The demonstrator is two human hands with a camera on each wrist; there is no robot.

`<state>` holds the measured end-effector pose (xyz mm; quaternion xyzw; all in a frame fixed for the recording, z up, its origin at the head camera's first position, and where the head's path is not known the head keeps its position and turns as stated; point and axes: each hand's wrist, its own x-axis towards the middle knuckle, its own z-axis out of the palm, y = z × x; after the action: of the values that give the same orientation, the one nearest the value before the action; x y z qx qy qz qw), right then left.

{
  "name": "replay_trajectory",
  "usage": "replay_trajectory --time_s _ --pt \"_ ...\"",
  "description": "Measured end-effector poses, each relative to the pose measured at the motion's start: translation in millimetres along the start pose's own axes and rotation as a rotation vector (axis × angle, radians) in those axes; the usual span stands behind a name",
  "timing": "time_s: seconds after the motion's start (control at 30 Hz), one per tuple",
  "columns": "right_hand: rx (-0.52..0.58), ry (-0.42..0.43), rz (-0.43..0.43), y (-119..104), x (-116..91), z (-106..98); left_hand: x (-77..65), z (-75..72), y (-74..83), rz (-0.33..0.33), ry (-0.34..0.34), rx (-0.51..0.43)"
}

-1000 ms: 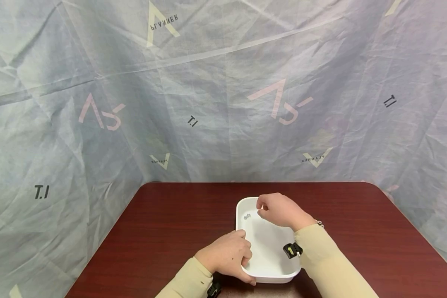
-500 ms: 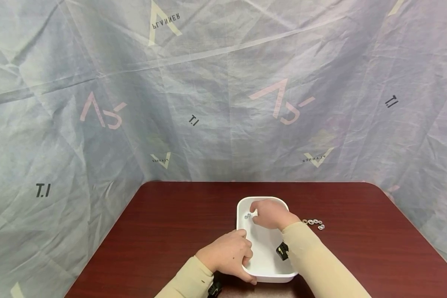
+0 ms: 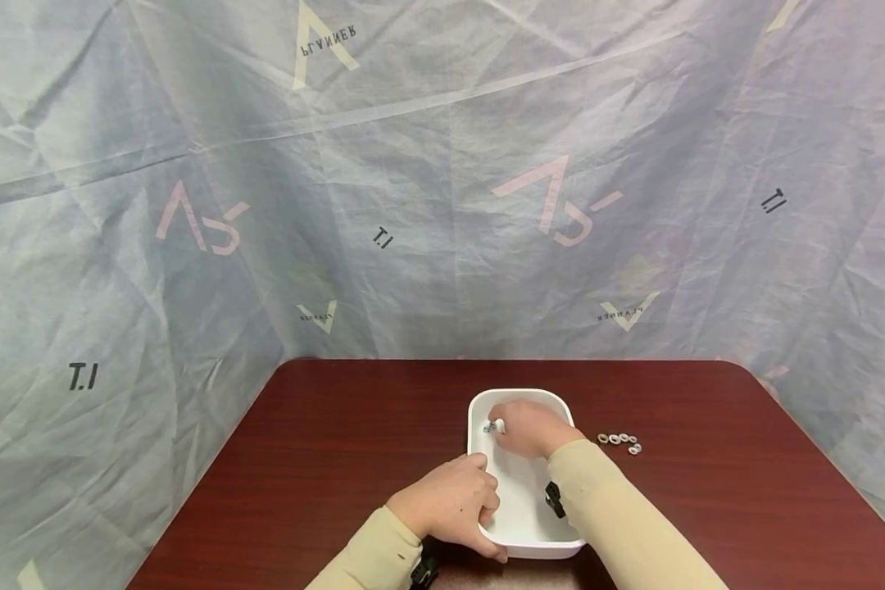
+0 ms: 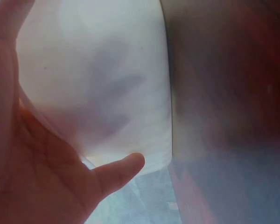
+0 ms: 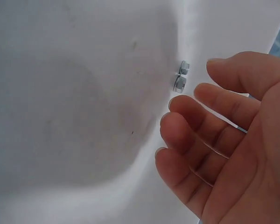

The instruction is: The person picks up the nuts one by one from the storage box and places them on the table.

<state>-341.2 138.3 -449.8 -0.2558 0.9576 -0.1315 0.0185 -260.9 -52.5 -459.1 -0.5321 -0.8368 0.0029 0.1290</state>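
A white rectangular tray stands on the table. My left hand grips its near left corner, thumb along the outer wall and fingers over the rim. Two small metal flange nuts lie side by side against the tray's inner wall, at the far left in the head view. Inside the tray, my right hand reaches toward them with fingers loosely bent. In the right wrist view its thumb and index fingertip are close beside the nuts, apart from each other, with nothing between them.
Several small ring-shaped metal pieces lie on the dark red table right of the tray. A grey printed cloth hangs behind and around the table.
My right hand has moved left and down into the tray, toward the nuts. The ring-shaped pieces, mostly hidden by the right arm before, now show. My left hand keeps its place.
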Motion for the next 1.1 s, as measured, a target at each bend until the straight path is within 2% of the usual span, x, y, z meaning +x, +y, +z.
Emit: replay_trajectory --time_s 0.2,0.63,1.1 --pt "-0.049 -0.001 -0.007 2.1 -1.1 2.8 1.8 0.0 0.2 0.009 0.007 0.008" --pt "-0.055 -0.037 -0.016 2.0 -2.0 5.9 2.4 3.1 0.0 0.012 0.002 -0.002" --pt "-0.011 -0.039 0.016 -0.2 -2.0 6.1 1.2 3.9 -0.2 0.010 0.000 0.010"
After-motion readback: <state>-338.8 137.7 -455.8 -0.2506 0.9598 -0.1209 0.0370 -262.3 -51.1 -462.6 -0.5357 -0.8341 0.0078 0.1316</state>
